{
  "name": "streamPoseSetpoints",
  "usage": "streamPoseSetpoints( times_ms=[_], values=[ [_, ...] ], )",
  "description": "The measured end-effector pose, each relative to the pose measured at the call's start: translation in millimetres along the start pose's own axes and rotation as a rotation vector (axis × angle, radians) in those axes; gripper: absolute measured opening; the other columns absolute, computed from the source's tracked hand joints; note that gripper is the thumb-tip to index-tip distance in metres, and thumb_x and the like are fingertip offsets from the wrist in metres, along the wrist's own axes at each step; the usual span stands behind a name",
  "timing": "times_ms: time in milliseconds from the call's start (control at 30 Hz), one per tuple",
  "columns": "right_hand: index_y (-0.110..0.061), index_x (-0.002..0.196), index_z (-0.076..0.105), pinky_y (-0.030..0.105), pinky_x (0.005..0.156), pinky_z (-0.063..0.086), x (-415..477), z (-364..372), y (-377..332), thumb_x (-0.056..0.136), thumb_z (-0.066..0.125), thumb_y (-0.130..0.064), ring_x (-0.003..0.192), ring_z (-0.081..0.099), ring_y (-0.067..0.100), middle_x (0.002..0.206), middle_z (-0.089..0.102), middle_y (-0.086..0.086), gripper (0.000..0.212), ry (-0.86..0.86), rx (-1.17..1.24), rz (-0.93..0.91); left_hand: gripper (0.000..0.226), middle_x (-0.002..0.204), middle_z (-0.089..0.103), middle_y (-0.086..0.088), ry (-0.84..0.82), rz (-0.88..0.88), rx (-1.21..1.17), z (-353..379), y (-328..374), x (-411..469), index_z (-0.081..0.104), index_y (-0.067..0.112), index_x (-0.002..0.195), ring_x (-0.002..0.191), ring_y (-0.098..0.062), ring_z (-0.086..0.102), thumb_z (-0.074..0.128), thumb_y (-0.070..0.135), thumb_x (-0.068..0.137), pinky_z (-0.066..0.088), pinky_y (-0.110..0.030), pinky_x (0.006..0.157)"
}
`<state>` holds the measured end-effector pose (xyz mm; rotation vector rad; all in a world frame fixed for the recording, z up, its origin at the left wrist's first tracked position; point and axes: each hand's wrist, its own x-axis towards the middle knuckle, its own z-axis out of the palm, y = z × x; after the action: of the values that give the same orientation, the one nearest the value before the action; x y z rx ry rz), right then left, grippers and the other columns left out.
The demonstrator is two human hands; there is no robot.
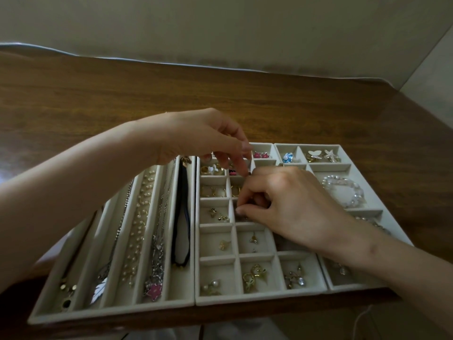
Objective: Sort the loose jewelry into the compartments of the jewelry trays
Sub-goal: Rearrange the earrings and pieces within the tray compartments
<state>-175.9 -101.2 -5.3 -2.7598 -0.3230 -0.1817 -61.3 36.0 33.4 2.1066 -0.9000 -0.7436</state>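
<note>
Three beige jewelry trays lie side by side. The left tray (pixel 110 312) has long slots with necklaces, among them a pearl chain (pixel 139 229) and a black cord (pixel 181 217). The middle tray (pixel 245 301) has small square cells with gold earrings (pixel 253 276) and rings. My right hand (pixel 289 202) hovers over a middle cell, thumb and curled fingers pinching a tiny piece that is barely visible. My left hand (pixel 208 138) reaches over the upper cells, its index fingertip pointing down beside a black and pink item (pixel 233 172), thumb held apart.
The right tray (pixel 353 287) holds a pearl bracelet (pixel 343 190), a starfish brooch (pixel 329 154) and a blue piece (pixel 287 157). Pink flower earrings (pixel 261 155) sit in a top cell. The trays rest at the near edge of a wooden table (pixel 147 94) against a wall.
</note>
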Motion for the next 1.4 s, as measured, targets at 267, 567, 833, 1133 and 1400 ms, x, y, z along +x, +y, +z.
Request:
streamPoseSetpoints(
  times_ms=[267, 567, 833, 1133, 1400],
  values=[
    [-0.034, 0.086, 0.074, 0.03, 0.071, 0.047, 6, -19, 11, 0.077, 0.076, -0.021, 0.076, 0.052, 0.002, 0.082, 0.051, -0.019, 0.015, -0.139, 0.04, -0.044, 0.017, 0.084, 0.073, 0.005, 0.002, 0.011, 0.009, 1, -1, 0, 0.066, 0.017, 0.095, 0.06, 0.005, 0.056, 0.054, 0.027, 0.091, 0.042, -0.02, 0.062],
    [-0.028, 0.076, 0.073, 0.021, 0.064, 0.034, 8, -9, 11, 0.07, 0.069, -0.024, 0.069, 0.054, 0.007, 0.079, 0.06, -0.012, 0.009, -0.075, -0.153, -0.219, 0.017, 0.082, 0.072, 0.006, 0.017, 0.008, 0.015, 0, -1, 1, 0.067, 0.018, 0.095, 0.061, 0.005, 0.057, 0.054, 0.028, 0.09, 0.043, -0.018, 0.061],
    [-0.026, 0.072, 0.069, 0.033, 0.066, 0.049, 4, -7, 11, 0.072, 0.062, -0.033, 0.07, 0.058, 0.014, 0.078, 0.061, -0.009, 0.01, -0.075, -0.172, -0.186, 0.017, 0.086, 0.073, 0.004, 0.01, 0.021, 0.014, 1, -1, 1, 0.066, 0.016, 0.097, 0.06, 0.004, 0.056, 0.054, 0.026, 0.09, 0.042, -0.02, 0.061],
    [-0.024, 0.063, 0.062, 0.025, 0.065, 0.032, 1, -4, 5, 0.067, 0.061, -0.03, 0.06, 0.055, 0.014, 0.066, 0.058, -0.01, 0.008, 0.004, -0.248, -0.116, 0.018, 0.086, 0.073, 0.004, 0.003, 0.03, 0.02, 2, -1, 1, 0.065, 0.015, 0.097, 0.06, 0.004, 0.056, 0.054, 0.028, 0.09, 0.04, -0.021, 0.061],
    [-0.022, 0.063, 0.064, 0.024, 0.064, 0.03, 2, -2, 5, 0.069, 0.078, -0.029, 0.063, 0.056, 0.017, 0.067, 0.057, -0.009, 0.017, 0.022, -0.257, -0.105, 0.016, 0.086, 0.074, 0.006, 0.013, 0.03, 0.034, 1, -2, 1, 0.065, 0.019, 0.095, 0.062, 0.004, 0.058, 0.054, 0.029, 0.09, 0.043, -0.023, 0.065]
  ],
)
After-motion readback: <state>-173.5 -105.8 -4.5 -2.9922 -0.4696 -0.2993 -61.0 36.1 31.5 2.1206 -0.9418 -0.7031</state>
